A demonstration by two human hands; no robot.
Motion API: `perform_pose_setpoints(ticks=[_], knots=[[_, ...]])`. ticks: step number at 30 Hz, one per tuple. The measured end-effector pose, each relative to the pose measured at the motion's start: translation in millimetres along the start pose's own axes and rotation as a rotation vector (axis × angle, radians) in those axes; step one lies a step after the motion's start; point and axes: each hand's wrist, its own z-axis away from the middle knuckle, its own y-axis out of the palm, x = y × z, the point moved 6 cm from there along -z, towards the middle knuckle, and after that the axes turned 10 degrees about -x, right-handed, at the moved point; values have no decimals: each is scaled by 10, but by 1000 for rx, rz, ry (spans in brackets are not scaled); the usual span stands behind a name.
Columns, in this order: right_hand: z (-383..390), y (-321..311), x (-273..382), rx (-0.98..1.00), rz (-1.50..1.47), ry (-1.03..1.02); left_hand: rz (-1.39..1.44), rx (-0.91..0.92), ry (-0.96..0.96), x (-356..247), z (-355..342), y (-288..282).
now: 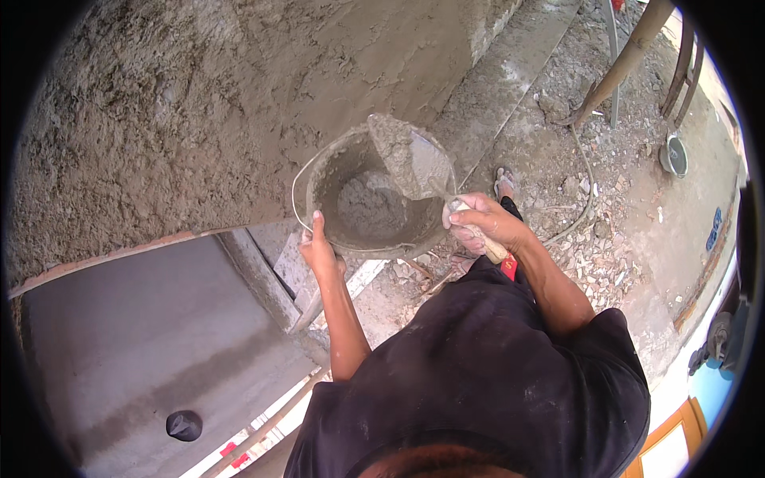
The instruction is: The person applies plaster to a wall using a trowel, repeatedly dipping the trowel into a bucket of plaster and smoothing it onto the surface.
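A round bucket (pixel 430 231) with wet grey mortar (pixel 370 209) in its bottom is in front of me. My left hand (pixel 320 248) grips its near left rim, thumb over the edge and fingers underneath. A thin wire handle (pixel 295 191) hangs off the bucket's left side. In my right hand (pixel 486 219) is a trowel (pixel 430 163), held by its pale handle with fingers wrapped round it. Its blade lies over the bucket's far right rim and carries a heap of mortar.
A rough, mortar-coated wall (pixel 239 103) rises ahead and left, above a smooth grey recess (pixel 159 319). Rubble (pixel 590 279) and a hose (pixel 591 191) cover ground to the right. A wooden pole (pixel 625 64) leans there, and a small bucket (pixel 674 155) stands farther right.
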Motion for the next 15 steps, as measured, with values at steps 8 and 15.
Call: perform_pose_setpoints(ticks=[8, 15], knots=[[134, -1378, 917, -974, -127, -829, -390, -288, -347, 1588, 163, -1025], [-1641, -2057, 903, -1972, -13, -791, -376, -494, -405, 1784, 463, -1595]])
